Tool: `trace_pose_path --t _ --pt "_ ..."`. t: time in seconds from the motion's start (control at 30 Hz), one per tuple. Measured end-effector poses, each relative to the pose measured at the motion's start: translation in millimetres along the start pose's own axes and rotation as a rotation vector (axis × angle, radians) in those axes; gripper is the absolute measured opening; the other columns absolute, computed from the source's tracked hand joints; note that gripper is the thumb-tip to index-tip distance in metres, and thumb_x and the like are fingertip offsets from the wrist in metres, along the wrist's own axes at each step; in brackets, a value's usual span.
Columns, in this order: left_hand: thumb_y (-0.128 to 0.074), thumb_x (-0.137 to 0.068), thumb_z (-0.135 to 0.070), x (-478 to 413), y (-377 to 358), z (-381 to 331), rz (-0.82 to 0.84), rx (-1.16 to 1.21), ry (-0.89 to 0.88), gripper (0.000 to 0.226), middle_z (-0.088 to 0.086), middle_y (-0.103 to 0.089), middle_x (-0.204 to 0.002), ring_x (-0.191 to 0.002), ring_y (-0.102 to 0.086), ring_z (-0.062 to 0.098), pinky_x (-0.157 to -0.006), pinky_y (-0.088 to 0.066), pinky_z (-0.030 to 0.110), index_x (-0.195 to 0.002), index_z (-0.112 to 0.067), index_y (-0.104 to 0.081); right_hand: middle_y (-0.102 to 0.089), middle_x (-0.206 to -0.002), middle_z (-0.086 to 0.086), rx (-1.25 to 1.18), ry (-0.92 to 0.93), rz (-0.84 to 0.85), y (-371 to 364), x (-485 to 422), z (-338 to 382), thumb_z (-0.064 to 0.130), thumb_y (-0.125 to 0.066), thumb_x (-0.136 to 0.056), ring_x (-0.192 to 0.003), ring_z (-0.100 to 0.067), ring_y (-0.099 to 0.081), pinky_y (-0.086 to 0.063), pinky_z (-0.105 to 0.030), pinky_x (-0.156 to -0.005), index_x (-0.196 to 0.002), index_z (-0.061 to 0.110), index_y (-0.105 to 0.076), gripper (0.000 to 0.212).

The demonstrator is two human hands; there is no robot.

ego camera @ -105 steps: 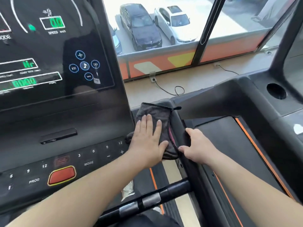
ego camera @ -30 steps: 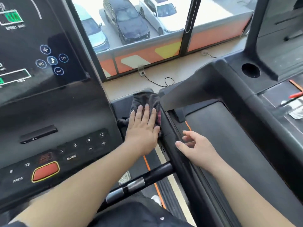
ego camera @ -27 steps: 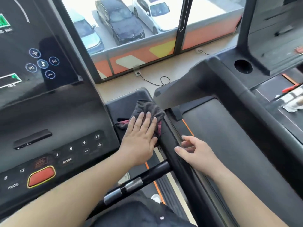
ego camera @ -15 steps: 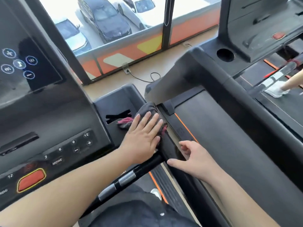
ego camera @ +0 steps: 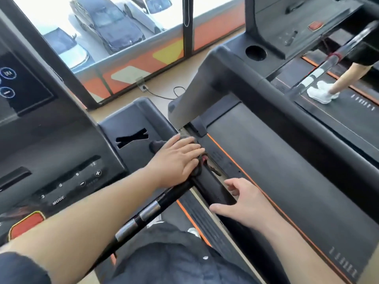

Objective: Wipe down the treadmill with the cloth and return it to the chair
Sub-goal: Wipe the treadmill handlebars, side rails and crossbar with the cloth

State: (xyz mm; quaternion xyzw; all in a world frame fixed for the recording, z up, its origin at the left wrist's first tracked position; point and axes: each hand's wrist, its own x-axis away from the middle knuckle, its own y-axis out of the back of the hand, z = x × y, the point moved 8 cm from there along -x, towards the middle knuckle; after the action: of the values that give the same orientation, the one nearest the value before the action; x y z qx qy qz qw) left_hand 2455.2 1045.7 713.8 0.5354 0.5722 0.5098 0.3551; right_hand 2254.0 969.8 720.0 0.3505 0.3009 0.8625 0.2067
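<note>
My left hand [ego camera: 176, 160] lies flat with straight fingers on the dark grey cloth [ego camera: 156, 144], pressing it onto the right end of my treadmill's console tray [ego camera: 131, 124], where the side rail starts. The cloth is almost hidden under the palm; a dark corner shows to the left and a pink edge near the fingertips. My right hand [ego camera: 240, 203] hovers or rests over the black side rail [ego camera: 213, 189], fingers spread and holding nothing. The control panel [ego camera: 67, 185] with its red stop button [ego camera: 26, 224] is at lower left.
A black handlebar with silver bands [ego camera: 143, 214] runs under my left forearm. To the right is a neighbouring treadmill belt [ego camera: 276, 167] with an orange stripe. Farther right a person's leg and white shoe [ego camera: 322, 93] stand on a third treadmill. Windows and a floor cable [ego camera: 164, 95] lie ahead.
My left hand has slid the cloth rightward and nearer, from the tray's middle to its right edge at the rail. My right hand let go of the rail and drew back, fingers spread.
</note>
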Motion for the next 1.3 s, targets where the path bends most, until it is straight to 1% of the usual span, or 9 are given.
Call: trace_pose_path --t 0.17,0.27,0.4,0.57,0.77,0.97,1.1,1.17,1.3 --pt "-0.023 -0.106 -0.043 -12.5 -0.4 5.7 -0.113 -0.009 0.289 0.052 -0.012 -0.046 -0.154 -0.153 -0.019 0.017 -0.127 0.002 0.047 -0.148 -0.027 -0.05 -0.053 -0.115 0.019 0.12 -0.043 -0.027 -9.6 11.9 0.4 0.074 -0.074 -0.056 -0.108 -0.004 -0.056 -0.051 -0.03 -0.09 -0.128 0.036 -0.054 0.084" --pt "-0.03 -0.105 -0.04 29.1 -15.0 -44.1 -0.15 0.073 0.086 0.053 -0.009 -0.045 -0.157 -0.154 -0.023 0.022 -0.127 -0.006 0.05 -0.152 -0.023 -0.046 -0.049 -0.118 0.013 0.246 -0.048 -0.076 -15.9 14.5 7.0 0.075 -0.07 -0.058 -0.116 -0.012 -0.053 -0.051 -0.034 -0.091 -0.127 0.034 -0.049 0.083" --pt "-0.026 -0.107 -0.043 10.5 -5.4 -6.9 -0.055 -0.017 -0.147 0.052 -0.012 -0.042 -0.159 -0.154 -0.023 0.016 -0.127 -0.011 0.047 -0.154 -0.03 -0.043 -0.048 -0.122 0.011 0.318 -0.094 -0.123 -22.3 10.7 9.7 0.066 -0.07 -0.066 -0.119 -0.016 -0.051 -0.051 -0.037 -0.09 -0.126 0.029 -0.047 0.074" --pt "-0.023 -0.106 -0.043 -0.8 -5.0 4.3 -0.134 0.004 0.176 0.054 -0.01 -0.044 -0.157 -0.155 -0.019 0.022 -0.127 0.002 0.049 -0.151 -0.025 -0.045 -0.049 -0.114 0.008 0.383 -0.145 -0.243 -26.7 15.6 11.7 0.058 -0.07 -0.069 -0.111 -0.019 -0.053 -0.051 -0.036 -0.079 -0.117 0.026 -0.05 0.061" --pt "-0.032 -0.105 -0.042 15.6 -7.8 -5.8 -0.04 -0.05 -0.246 0.052 -0.012 -0.043 -0.158 -0.152 -0.028 0.019 -0.127 -0.013 0.048 -0.154 -0.03 -0.042 -0.052 -0.112 0.007 0.387 -0.186 -0.305 -30.7 18.0 16.0 0.056 -0.067 -0.067 -0.109 -0.02 -0.054 -0.051 -0.036 -0.078 -0.115 0.025 -0.052 0.059" --pt "-0.032 -0.104 -0.04 8.5 -6.3 -12.9 -0.19 -0.005 0.086 0.049 -0.003 -0.056 -0.146 -0.146 -0.036 0.03 -0.125 -0.013 0.054 -0.14 -0.019 -0.058 -0.055 -0.113 0.017 0.266 -0.226 -0.326 -28.5 22.6 8.8 0.056 -0.073 -0.064 -0.112 -0.011 -0.055 -0.051 -0.032 -0.08 -0.119 0.031 -0.056 0.063" --pt "-0.042 -0.101 -0.036 43.5 -24.1 -53.9 -0.168 -0.023 -0.254 0.053 0.0 -0.046 -0.157 -0.149 -0.034 0.03 -0.124 -0.02 0.054 -0.151 -0.02 -0.047 -0.056 -0.11 0.013 0.287 -0.226 -0.348 -29.2 22.0 12.8 0.055 -0.071 -0.064 -0.109 -0.016 -0.057 -0.052 -0.034 -0.077 -0.116 0.029 -0.057 0.059" --pt "-0.041 -0.104 -0.039 28.6 -15.1 -36.2 -0.143 -0.087 -0.349 0.047 0.0 -0.053 -0.15 -0.145 -0.04 0.029 -0.123 -0.022 0.05 -0.146 -0.022 -0.053 -0.056 -0.111 0.014 0.282 -0.223 -0.35 -29.4 22.7 14.0 0.055 -0.071 -0.065 -0.111 -0.015 -0.056 -0.053 -0.034 -0.079 -0.117 0.029 -0.057 0.061" --pt "-0.024 -0.107 -0.038 -13.1 11.8 8.8 -0.18 -0.152 -0.04 0.046 0.001 -0.066 -0.117 -0.129 -0.048 0.03 -0.122 -0.017 0.047 -0.11 -0.019 -0.065 -0.055 -0.112 0.015 0.254 -0.249 -0.342 -30.0 22.6 14.1 0.051 -0.071 -0.067 -0.111 -0.013 -0.055 -0.053 -0.034 -0.081 -0.12 0.03 -0.055 0.06"
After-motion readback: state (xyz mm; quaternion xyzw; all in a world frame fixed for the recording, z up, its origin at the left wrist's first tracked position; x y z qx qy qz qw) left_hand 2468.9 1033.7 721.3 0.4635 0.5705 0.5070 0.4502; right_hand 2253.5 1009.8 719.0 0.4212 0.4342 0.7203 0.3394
